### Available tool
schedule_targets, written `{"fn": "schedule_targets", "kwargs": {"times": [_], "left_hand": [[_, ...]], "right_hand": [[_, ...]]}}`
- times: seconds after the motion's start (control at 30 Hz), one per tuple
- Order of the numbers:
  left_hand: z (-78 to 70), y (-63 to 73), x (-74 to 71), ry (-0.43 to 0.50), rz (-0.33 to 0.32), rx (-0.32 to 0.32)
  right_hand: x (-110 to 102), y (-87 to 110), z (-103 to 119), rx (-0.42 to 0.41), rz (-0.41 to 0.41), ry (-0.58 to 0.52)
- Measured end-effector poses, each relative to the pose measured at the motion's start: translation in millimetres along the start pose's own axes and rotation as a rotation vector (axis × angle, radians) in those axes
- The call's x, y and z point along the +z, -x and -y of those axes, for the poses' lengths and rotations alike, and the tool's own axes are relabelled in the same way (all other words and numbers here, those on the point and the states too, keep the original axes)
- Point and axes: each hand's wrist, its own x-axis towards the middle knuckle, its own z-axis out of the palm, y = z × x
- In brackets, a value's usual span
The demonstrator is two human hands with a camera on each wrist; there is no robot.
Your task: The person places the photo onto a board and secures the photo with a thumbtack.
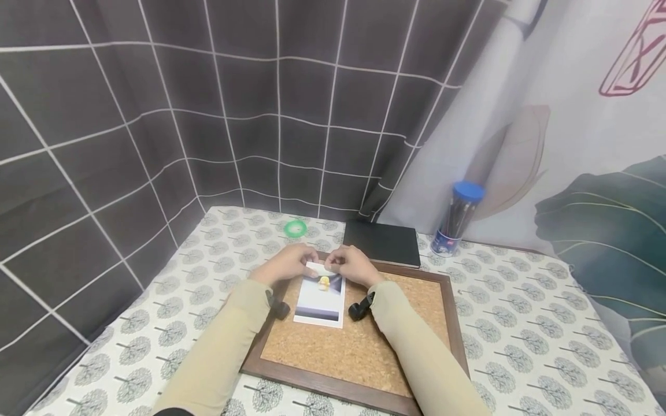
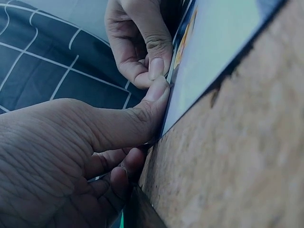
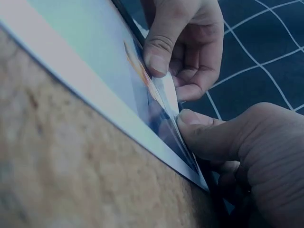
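A photo print (image 1: 318, 303) with a white border and a small yellow figure lies on the left part of a cork board (image 1: 364, 352) framed in dark brown wood. At its far edge, my left hand (image 1: 288, 263) pinches the left corner area between thumb and fingers. My right hand (image 1: 358, 266) pinches the same edge a little to the right. The wrist views show both thumbs close together on the print's edge, which bends up slightly in the right wrist view. The fingertips behind that edge are partly hidden.
Behind the board lies a black flat notebook-like item (image 1: 381, 242). A green tape roll (image 1: 295, 229) sits at the back left. To the right stands a clear blue-lidded tub of pens (image 1: 457, 219). A dark grid-patterned curtain (image 1: 250, 115) hangs behind the tree-print tablecloth (image 1: 512, 346).
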Motion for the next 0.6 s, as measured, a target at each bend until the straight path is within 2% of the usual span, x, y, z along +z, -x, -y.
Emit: {"fn": "schedule_targets", "kwargs": {"times": [0.2, 0.37, 0.6], "left_hand": [[-1.0, 0.4, -0.2, 0.003, 0.003, 0.006], [-0.8, 1.3, 0.6, 0.008, 0.009, 0.009], [0.5, 0.7, 2.0, 0.011, 0.003, 0.007]], "right_hand": [[-1.9, 2.3, 1.3, 0.016, -0.005, -0.043], [-0.5, 3.0, 0.4, 0.045, -0.005, -0.031], [-1.5, 4.1, 2.7, 0.032, -0.009, -0.07]]}}
